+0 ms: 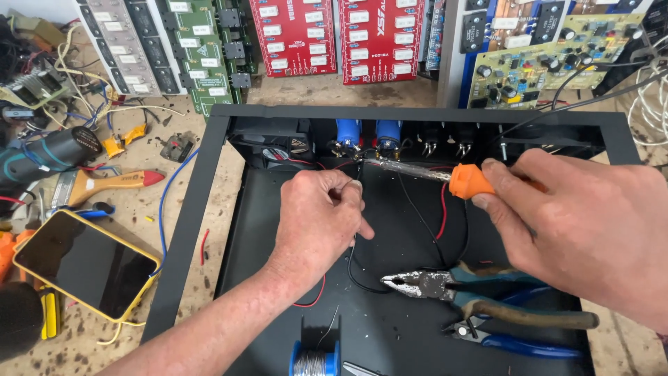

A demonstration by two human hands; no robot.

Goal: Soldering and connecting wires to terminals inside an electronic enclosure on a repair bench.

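Head view showed soldering under way: the right hand (584, 230) closed round the orange-handled soldering iron (445, 177), its tip at the blue terminals (367, 136) just beyond the left hand (321, 219), which pinched a thin wire (353, 245) (probably solder), needing steady feeding next.

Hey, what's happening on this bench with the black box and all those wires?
A person leans over an open black case. The right hand holds an orange-handled soldering iron, its tip at the blue capacitors on the back wall. The left hand pinches a thin wire close by. Pliers and a solder spool lie inside the case; a phone sits beside it.
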